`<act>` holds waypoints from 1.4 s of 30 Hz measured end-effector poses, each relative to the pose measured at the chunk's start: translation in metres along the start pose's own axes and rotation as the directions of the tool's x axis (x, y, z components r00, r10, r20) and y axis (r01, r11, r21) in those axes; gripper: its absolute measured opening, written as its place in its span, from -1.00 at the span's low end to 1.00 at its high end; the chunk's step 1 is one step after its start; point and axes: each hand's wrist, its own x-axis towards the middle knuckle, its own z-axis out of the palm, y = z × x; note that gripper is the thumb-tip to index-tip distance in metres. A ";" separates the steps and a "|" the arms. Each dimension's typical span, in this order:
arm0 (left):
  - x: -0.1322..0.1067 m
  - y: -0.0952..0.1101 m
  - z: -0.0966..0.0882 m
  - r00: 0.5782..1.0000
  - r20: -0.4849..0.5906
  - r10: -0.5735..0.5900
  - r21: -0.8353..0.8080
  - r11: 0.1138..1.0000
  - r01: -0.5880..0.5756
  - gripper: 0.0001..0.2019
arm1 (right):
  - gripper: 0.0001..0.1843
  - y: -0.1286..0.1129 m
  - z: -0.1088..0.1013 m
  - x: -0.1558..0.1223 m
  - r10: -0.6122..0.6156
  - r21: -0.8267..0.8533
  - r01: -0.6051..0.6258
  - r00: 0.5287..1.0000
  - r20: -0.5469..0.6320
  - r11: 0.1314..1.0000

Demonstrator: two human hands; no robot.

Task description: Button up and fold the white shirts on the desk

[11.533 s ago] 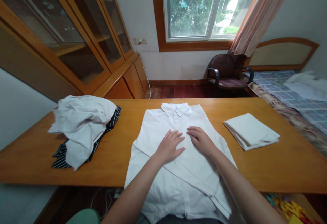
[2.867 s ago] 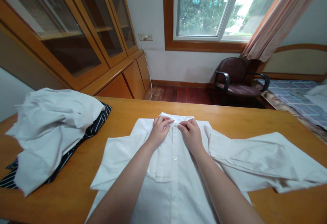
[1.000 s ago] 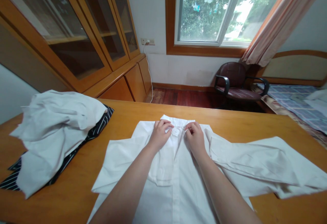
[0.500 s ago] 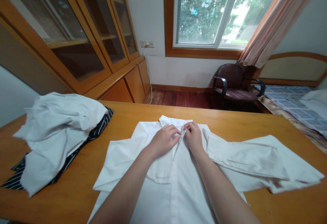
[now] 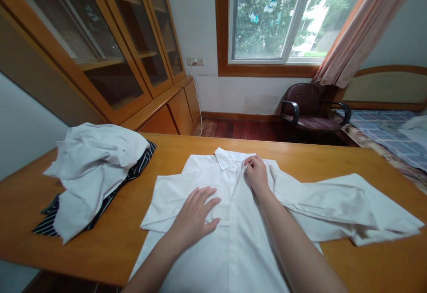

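Observation:
A white long-sleeved shirt [image 5: 216,257] lies front up on the wooden table, its collar at the far side. One sleeve stretches out to the right; the other is folded in on the left. My left hand [image 5: 196,210] is over the left chest of the shirt, fingers spread, holding nothing; whether it touches the cloth I cannot tell. Near the collar, my right hand [image 5: 256,170] pinches the edge of the shirt's front placket between thumb and fingers. The fingertips are partly hidden.
On the table's [image 5: 173,150] left lies a crumpled white garment [image 5: 96,164] over a black-and-white striped cloth [image 5: 136,164]. Beyond the table stand a glass-doored cabinet [image 5: 133,52], a dark red armchair [image 5: 303,106] and a bed [image 5: 383,124].
My left hand has let go near the collar and moved down and left, its fingers opening. My right hand stays at the collar. The view has shifted slightly left.

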 end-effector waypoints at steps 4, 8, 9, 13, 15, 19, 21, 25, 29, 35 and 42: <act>-0.004 -0.001 -0.004 0.999 -0.026 -0.045 0.058 0.997 0.046 -0.75 | -0.83 0.002 0.000 0.000 0.002 -0.004 -0.002 1.000 0.007 1.000; -0.002 -0.011 -0.009 0.999 -0.022 -0.031 0.168 0.985 0.034 -0.88 | -0.84 0.003 0.000 0.001 -0.003 -0.016 0.003 1.000 0.007 1.000; -0.002 -0.017 -0.012 0.998 -0.049 -0.043 0.183 0.982 0.051 -0.88 | -0.83 0.002 0.000 0.001 -0.003 -0.016 0.003 1.000 0.009 1.000; -0.005 -0.055 -0.037 0.923 -0.313 -0.222 0.162 0.945 0.283 -0.87 | -0.83 -0.001 -0.001 0.000 0.005 -0.001 -0.005 1.000 0.008 1.000; -0.008 -0.073 -0.057 0.807 -0.473 -0.354 0.126 0.879 0.460 -0.83 | -0.83 -0.002 -0.002 0.000 0.008 0.005 -0.008 1.000 0.003 1.000; -0.007 -0.081 -0.097 0.539 -0.779 -0.319 0.102 0.784 0.612 -0.65 | -0.82 -0.001 -0.001 0.000 0.009 0.007 -0.009 1.000 -0.006 1.000; -0.001 -0.065 -0.105 0.486 -0.847 -0.216 0.130 0.802 0.583 -0.69 | -0.82 0.000 -0.001 0.001 0.009 0.005 -0.009 1.000 -0.008 1.000; 0.025 -0.017 -0.088 0.695 -0.712 -0.099 0.141 0.950 0.280 -0.83 | -0.82 0.001 0.000 0.001 0.013 0.004 -0.013 1.000 -0.014 1.000; 0.059 0.013 -0.042 0.965 -0.206 -0.161 -0.191 0.974 0.122 -0.87 | -0.82 0.000 0.000 0.001 0.025 0.008 -0.024 0.999 -0.035 1.000; 0.091 0.008 0.009 0.975 0.150 -0.166 -0.392 0.895 0.212 -0.82 | -0.82 0.002 0.001 0.002 0.028 -0.011 -0.029 0.999 -0.043 1.000; 0.113 -0.003 0.024 0.994 0.105 -0.040 -0.361 0.930 0.076 -0.87 | -0.82 0.010 0.008 0.016 0.018 -0.029 -0.020 0.998 -0.053 0.999</act>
